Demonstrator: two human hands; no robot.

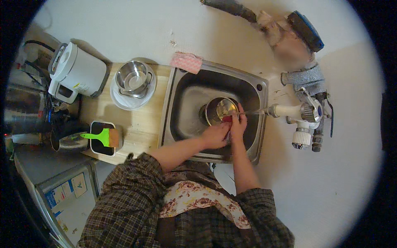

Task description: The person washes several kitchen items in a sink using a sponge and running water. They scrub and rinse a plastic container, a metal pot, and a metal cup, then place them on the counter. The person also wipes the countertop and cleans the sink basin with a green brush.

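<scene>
Over the steel sink (189, 104), a round shiny metal bowl or pot (214, 104) is tilted under a thin stream of water from the wall faucet (287, 111). My right hand (238, 125) lies along its near right side, with the fingers stretched over the edge. At its lower rim is my left hand (215, 135), fingers curled around something small that I cannot make out. A red item (228, 118) shows between the hands and the bowl. The fingers partly hide how each hand grips.
A pink cloth (187, 62) hangs on the sink's back left corner. On the wooden counter (139, 124) stand a steel pot (131, 76) on white plates, a white kettle-like appliance (82, 73), and a container (102, 148) with a green-handled brush (100, 136) across it. A grey cloth (307, 79) wraps the wall pipe.
</scene>
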